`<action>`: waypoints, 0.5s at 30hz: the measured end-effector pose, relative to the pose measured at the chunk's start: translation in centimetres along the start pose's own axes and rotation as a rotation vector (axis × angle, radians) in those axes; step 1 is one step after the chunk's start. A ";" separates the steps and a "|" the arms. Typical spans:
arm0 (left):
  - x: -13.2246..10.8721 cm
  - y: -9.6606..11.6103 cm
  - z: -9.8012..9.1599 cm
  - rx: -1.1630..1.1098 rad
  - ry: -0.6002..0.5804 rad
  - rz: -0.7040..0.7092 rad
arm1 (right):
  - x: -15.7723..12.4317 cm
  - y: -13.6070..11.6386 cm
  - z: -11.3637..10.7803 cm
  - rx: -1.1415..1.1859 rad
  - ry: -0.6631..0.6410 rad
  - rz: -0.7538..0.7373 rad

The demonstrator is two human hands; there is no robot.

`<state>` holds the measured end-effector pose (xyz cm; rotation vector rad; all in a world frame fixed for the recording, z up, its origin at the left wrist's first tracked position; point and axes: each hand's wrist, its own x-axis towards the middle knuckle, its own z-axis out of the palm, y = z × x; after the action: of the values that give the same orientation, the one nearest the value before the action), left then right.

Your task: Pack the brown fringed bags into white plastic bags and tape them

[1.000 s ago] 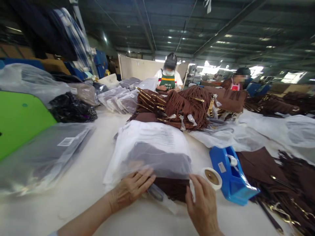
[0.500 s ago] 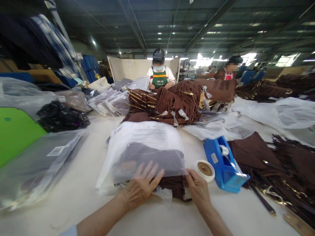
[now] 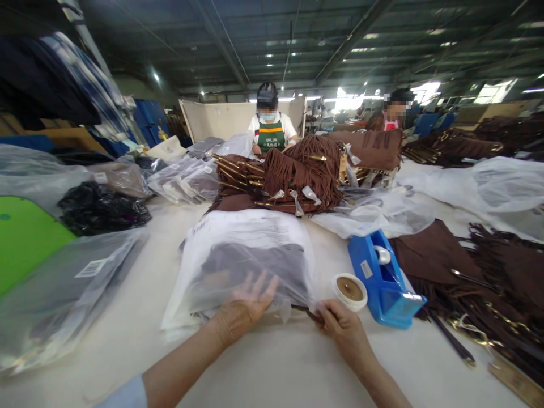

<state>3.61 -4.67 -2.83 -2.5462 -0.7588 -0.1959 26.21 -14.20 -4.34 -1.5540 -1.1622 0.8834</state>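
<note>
A clear plastic bag (image 3: 250, 266) with a dark grey item inside lies on a stack of white printed plastic bags (image 3: 204, 238) in front of me. My left hand (image 3: 246, 306) rests on the near part of the clear bag, fingers spread. At its near right corner my right hand (image 3: 340, 323) is closed, fingers pinching the bag's edge, with a dark brown strip showing beside the fingertips. A white round tub (image 3: 350, 290) with brown contents stands just beyond the right hand. To the right of that is a blue tape dispenser (image 3: 382, 280).
Brown fringed bags (image 3: 293, 170) with gold metal parts are piled ahead, and more brown fringed leather (image 3: 442, 260) lies at the right. Bagged goods (image 3: 85, 283) and a green board (image 3: 25, 238) are at the left. A co-worker (image 3: 272, 133) in a green apron faces me across the table.
The clear bag's near edge has been drawn over the brown fringed item below it, which is now mostly covered. My right hand has shifted slightly nearer me; the left hand stays spread.
</note>
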 end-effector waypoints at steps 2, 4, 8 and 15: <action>0.6 0.1 -0.2 0.037 -0.033 -0.007 | -0.3 -0.1 0.0 0.012 -0.025 0.024; 1.1 0.2 -0.1 0.059 -0.048 -0.038 | -0.5 -0.3 -0.2 0.025 -0.048 0.043; 1.8 0.0 0.7 0.024 -0.055 -0.073 | -0.8 -0.8 -0.6 0.002 -0.113 0.048; 2.1 -1.1 2.9 0.043 0.262 0.061 | -1.7 1.4 0.3 -0.085 -0.003 -0.004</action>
<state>4.81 -1.44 -4.40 -2.4357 -0.5770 -0.4774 25.81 -15.90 -5.73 -1.6187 -1.2177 0.8433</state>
